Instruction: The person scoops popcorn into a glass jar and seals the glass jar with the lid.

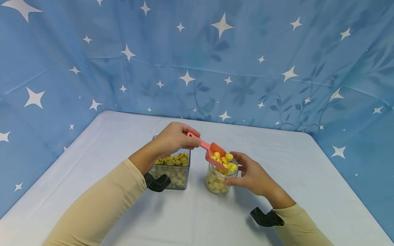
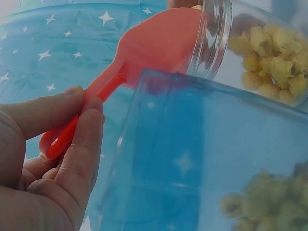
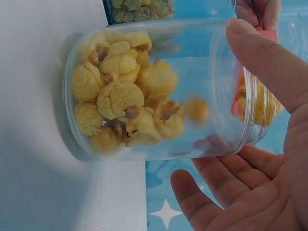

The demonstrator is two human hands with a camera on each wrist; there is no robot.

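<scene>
My left hand pinches the handle of a pink scoop between thumb and fingers. Yellow popcorn fills the scoop's bowl, which tilts down over the mouth of a clear round jar. Popcorn lies in the jar's bottom part, and one blurred piece appears in midair inside it. My right hand holds the jar near its rim, thumb on the near side and fingers on the far side. The jar stands upright on the table.
Left of the jar, under my left forearm, stands a clear rectangular container holding more popcorn. A white cloth covers the table. Behind hangs a blue curtain with white stars. Dark bands sit on both wrists.
</scene>
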